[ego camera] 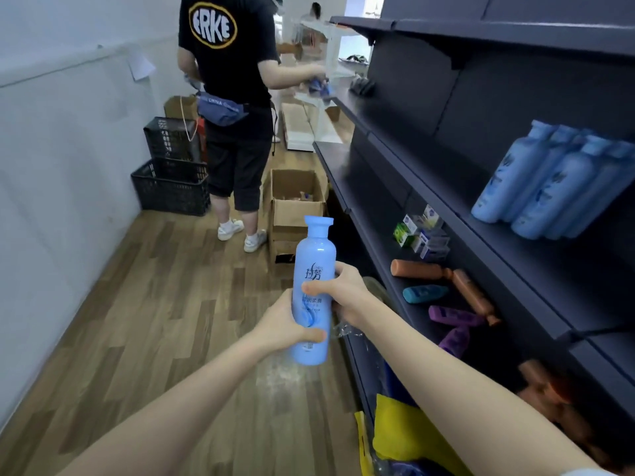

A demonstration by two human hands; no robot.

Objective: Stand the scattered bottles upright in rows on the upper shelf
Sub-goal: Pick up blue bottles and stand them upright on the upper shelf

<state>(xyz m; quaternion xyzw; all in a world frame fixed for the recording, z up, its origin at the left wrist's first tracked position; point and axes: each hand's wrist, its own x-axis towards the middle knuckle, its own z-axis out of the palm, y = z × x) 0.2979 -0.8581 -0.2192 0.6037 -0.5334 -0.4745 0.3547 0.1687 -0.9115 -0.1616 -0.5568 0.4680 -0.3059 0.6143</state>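
Note:
I hold a light blue bottle [314, 262] upright in front of me, cap up, out in the aisle left of the shelves. My left hand [285, 324] grips its lower body and my right hand [340, 290] grips its middle from the right. Several matching blue bottles [546, 183] stand in rows on the upper shelf [515, 255] at the right. On the shelf below, brown bottles [443, 276], a teal bottle [424, 293] and purple bottles [453, 316] lie on their sides.
A person in a black shirt [226, 63] stands ahead in the aisle, reaching to the shelves. An open cardboard box [295, 207] and black crates [171, 180] sit on the wood floor. Small boxes [421, 231] stand on the lower shelf. A yellow bag [402, 438] lies at the bottom.

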